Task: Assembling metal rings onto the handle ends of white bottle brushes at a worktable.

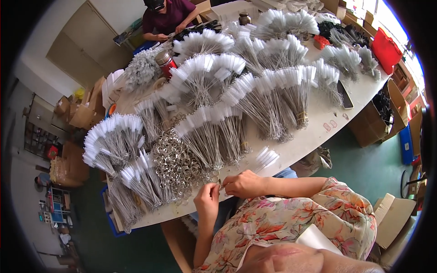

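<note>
My left hand (207,199) is closed in a pinch at the table's near edge. My right hand (246,184) is closed too, its fingertips meeting the left ones. A small metal ring (215,179) shows at the left fingertips; what the right fingers pinch is too small to make out. Just beyond and left of my hands lies a heap of metal rings (176,159). Bundles of thin wire brushes with white bristle heads (200,129) stretch along the table behind it. A few loose brushes (267,157) lie beyond my right hand.
More brush bundles (114,141) cover the pale table (318,123). A red flask (165,63), a phone (345,94) and a red bag (386,50) stand or lie among them. Across the table, a person (168,18) in a dark top works. A cardboard box (380,116) is at right.
</note>
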{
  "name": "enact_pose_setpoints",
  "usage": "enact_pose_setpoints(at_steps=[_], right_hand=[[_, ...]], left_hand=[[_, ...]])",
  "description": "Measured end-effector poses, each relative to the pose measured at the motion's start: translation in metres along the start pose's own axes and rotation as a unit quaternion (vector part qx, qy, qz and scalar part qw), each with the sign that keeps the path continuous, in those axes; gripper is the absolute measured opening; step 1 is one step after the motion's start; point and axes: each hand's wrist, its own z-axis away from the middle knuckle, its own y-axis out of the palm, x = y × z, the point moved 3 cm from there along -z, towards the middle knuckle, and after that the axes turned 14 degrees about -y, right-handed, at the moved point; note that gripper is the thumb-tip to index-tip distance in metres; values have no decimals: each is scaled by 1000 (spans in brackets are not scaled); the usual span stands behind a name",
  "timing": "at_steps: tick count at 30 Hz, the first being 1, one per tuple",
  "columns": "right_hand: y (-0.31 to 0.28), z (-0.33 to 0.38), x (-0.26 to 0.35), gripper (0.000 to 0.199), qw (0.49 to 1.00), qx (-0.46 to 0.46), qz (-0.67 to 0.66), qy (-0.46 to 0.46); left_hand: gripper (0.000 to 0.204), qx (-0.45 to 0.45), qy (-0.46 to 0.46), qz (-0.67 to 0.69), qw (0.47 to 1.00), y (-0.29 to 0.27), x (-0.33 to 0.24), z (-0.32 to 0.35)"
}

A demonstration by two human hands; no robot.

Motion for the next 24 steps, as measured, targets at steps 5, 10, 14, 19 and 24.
enact_pose_setpoints(at_steps=[5, 10, 14, 19, 24], right_hand=[[-11, -20, 1, 16, 999, -9, -36, 4], [-33, -31, 6, 14, 990, -35, -138, -4], [-41, -34, 12, 11, 964, -78, -254, 11], [-46, -45, 7, 11, 944, -100, -310, 49], [-60, -54, 10, 11, 903, -66, -410, 113]], left_hand=[[7, -26, 61, 42, 997, -23, -34, -13], [12, 147, 65, 229, 960, -42, -42, -24], [15, 203, 75, 195, 957, -62, -44, -32], [18, 180, 131, 156, 962, -73, -65, -49], [21, 181, 176, 182, 950, -82, -78, -60]])
